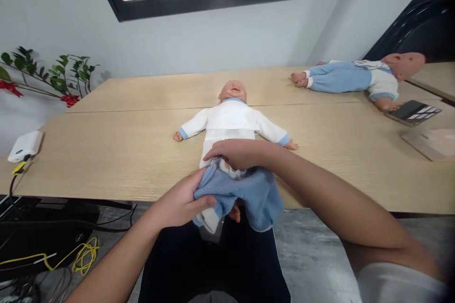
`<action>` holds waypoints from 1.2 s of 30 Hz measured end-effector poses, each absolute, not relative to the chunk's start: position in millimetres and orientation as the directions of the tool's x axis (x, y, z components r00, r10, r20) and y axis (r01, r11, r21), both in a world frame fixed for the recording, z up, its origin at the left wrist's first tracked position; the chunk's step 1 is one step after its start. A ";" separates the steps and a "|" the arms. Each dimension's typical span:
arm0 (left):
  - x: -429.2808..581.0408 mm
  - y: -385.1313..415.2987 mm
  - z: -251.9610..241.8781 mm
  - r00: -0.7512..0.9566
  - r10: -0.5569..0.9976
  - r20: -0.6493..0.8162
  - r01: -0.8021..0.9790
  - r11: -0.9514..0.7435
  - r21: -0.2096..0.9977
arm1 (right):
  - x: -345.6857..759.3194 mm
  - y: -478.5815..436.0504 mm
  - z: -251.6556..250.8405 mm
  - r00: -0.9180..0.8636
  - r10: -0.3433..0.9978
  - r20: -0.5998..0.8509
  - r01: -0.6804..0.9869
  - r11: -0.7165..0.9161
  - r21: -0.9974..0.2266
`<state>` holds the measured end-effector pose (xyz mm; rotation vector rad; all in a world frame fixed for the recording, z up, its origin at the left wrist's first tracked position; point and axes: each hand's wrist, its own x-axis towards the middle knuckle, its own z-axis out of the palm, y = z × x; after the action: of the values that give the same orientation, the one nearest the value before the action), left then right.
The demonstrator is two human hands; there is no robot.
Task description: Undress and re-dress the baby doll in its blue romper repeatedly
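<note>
A baby doll [232, 116] in a white top with blue cuffs lies on its back at the table's front edge, head toward the wall. Blue fleece trousers [256, 199] are bunched over its lower body, and a bare foot [234, 213] shows beneath them. My left hand [190, 196] is closed on the left side of the trousers, thumb on top. Across the doll's waist reaches my right hand [232, 153], its fingers curled at the upper edge of the trousers beside a patterned patch; its fingertips are partly hidden.
A second doll [341, 78] in blue trousers lies at the back right, near a dark phone-like object [414, 112] and a flat beige item [432, 144]. On the left are a white box [25, 147] with a cable and a plant [64, 75]. My legs are under the table edge [355, 208].
</note>
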<state>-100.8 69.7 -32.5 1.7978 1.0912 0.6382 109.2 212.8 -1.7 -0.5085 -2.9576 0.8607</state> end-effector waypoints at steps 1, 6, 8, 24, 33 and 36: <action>-101.7 68.3 -29.9 0.494 0.869 -0.024 0.403 -0.205 0.892 | 108.3 213.3 -0.7 -0.947 0.312 -0.080 0.305 0.791 -0.530; -99.7 55.8 -20.9 0.532 0.846 0.016 0.598 -0.389 0.701 | 103.4 221.6 -3.5 -0.942 0.337 0.000 0.308 0.862 -0.403; -96.7 52.9 -23.6 0.546 0.834 0.085 0.651 -0.486 0.583 | 102.1 221.6 -8.0 -0.964 0.267 0.003 0.256 0.926 -0.278; -94.1 46.1 -51.4 0.727 0.505 0.465 0.566 -0.824 0.009 | 91.8 230.8 -22.5 -0.919 0.175 0.352 0.215 0.974 0.076; -122.9 58.0 -61.3 0.720 0.534 0.443 0.583 -0.812 0.032 | 118.4 246.4 -26.4 -0.723 0.315 0.614 0.156 0.941 -0.300; -127.7 65.4 -62.1 0.684 0.501 0.530 0.591 -0.807 0.000 | 118.1 239.5 -28.0 -0.805 0.256 0.535 0.200 0.966 -0.162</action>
<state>-127.7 65.4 -62.1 3.0382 0.9933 0.8708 118.1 239.5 -28.0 -0.3204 -2.5341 0.1301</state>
